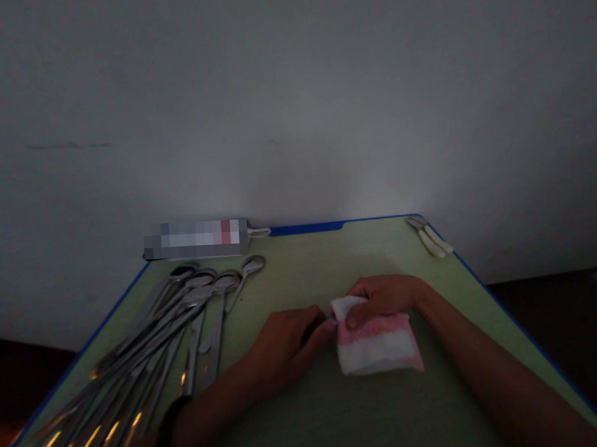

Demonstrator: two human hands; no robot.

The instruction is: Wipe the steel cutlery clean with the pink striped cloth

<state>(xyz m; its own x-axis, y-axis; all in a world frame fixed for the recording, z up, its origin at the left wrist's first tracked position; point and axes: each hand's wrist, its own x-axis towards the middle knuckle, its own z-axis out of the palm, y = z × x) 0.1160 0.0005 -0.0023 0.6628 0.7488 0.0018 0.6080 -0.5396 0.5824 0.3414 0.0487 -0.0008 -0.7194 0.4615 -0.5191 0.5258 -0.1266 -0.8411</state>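
Observation:
My right hand is closed on a folded pink-and-white cloth, thumb on top, over the middle of the table. Just left of it, my left hand is closed in a pinch at the cloth's left edge. A small pale, shiny bit shows between its fingertips and the cloth; the rest is hidden, so its kind is unclear. Beside my left forearm lies a loose pile of metal cutlery, with several spoons among it. A single spoon lies at the pile's far right, bowl away from me.
Two pale-handled utensils lie by the table's far right corner. At the far left edge is a blurred-out box-like object with a white loop. The pale green table has a blue rim and meets a grey wall.

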